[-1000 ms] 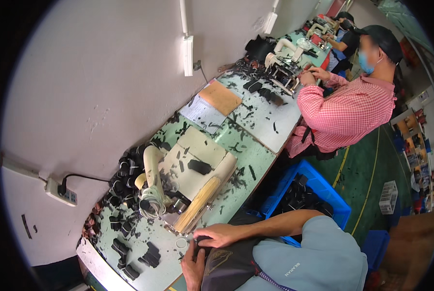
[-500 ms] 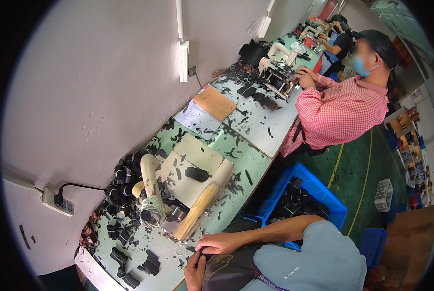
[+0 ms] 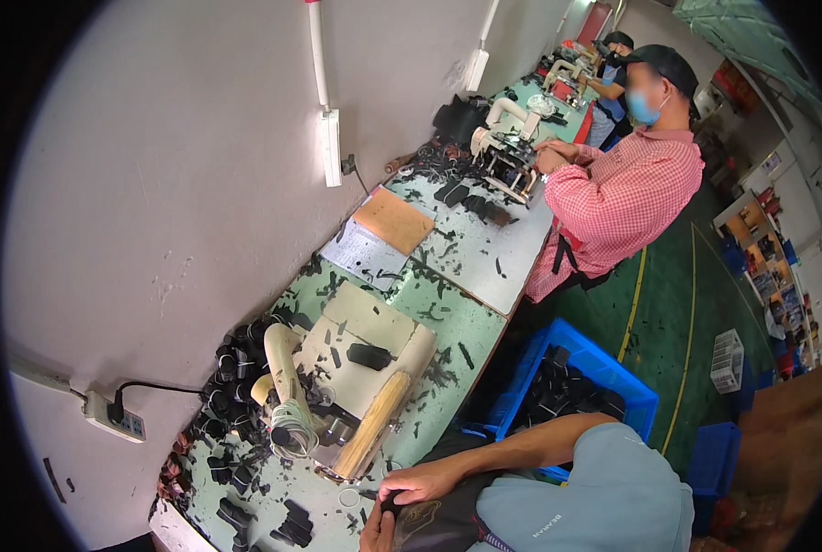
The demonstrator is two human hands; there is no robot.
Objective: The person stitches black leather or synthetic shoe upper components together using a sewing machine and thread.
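Note:
At the table's front edge, my left hand (image 3: 376, 532) and my right hand (image 3: 422, 480) are close together in front of my dark apron. Their fingers close round a small black piece (image 3: 393, 501), mostly hidden by them. Just beyond stands a cream bench machine (image 3: 370, 317) with a curved arm, a coil of pale cord and a wooden strip (image 3: 374, 423) along its near side. One black piece (image 3: 369, 356) lies on the machine's top. A pale ring (image 3: 348, 498) rests on the table near my hands.
Black bundles (image 3: 232, 363) are heaped by the wall, more stacks (image 3: 293, 523) lie at the near left, and scraps litter the table. A blue crate (image 3: 645, 396) of black pieces stands to my right. A co-worker (image 3: 613, 202) in a checked shirt works farther along, another person beyond.
The whole view has shifted slightly, so the table and co-worker sit a little differently in the picture. My hands stay together on the black piece, with a small change in finger position.

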